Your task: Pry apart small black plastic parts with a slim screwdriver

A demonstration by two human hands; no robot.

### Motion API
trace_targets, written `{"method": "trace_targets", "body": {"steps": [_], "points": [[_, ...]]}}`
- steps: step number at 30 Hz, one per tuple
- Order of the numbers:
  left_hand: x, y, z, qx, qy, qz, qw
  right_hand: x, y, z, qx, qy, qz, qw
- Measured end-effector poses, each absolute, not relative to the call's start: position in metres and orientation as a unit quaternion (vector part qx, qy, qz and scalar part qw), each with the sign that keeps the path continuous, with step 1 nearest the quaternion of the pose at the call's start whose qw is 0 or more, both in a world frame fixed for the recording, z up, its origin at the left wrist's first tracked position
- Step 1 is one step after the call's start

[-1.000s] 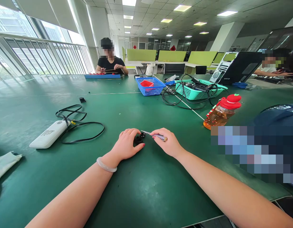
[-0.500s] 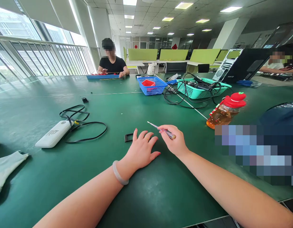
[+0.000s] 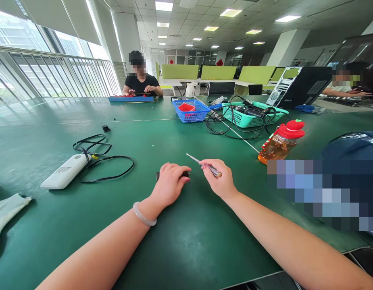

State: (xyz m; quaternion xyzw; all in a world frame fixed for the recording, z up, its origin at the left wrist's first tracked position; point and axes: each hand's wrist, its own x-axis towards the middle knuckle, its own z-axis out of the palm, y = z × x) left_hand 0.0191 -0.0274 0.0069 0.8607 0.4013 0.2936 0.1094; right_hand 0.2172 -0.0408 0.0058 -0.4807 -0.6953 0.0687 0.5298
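Observation:
My right hand grips a small screwdriver with a clear handle, its thin metal shaft pointing up and left over the table. To its left, my left hand, with a pale bangle at the wrist, is curled down at the tabletop. A small black piece shows between its thumb and fingertips. The edge of a black part sticks out at the hand's left side. My palm covers what lies between, so I cannot tell whether these are one thing or two.
A white power bank with a looped black cable lies left on the green table. Ahead are a blue basket, a teal basket of cables and a red-lidded bottle. A person sits across the table.
My left hand has shifted slightly left and its spread fingers have closed on a black piece. My right hand keeps the screwdriver almost in place.

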Motion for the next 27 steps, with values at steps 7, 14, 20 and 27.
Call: {"method": "trace_targets", "body": {"steps": [7, 14, 20, 27], "points": [[-0.007, -0.011, 0.007, 0.866, 0.402, 0.275, 0.112, 0.218, -0.041, 0.006, -0.485, -0.691, 0.076, 0.530], [-0.003, -0.008, 0.002, 0.876, 0.371, 0.269, 0.151, 0.219, -0.041, 0.006, -0.485, -0.695, 0.074, 0.525], [-0.003, -0.006, -0.002, 0.869, 0.369, 0.282, 0.172, 0.219, -0.040, 0.006, -0.477, -0.698, 0.066, 0.530], [-0.001, -0.008, 0.000, 0.878, 0.383, 0.236, 0.160, 0.218, -0.040, 0.005, -0.475, -0.698, 0.068, 0.531]]}}
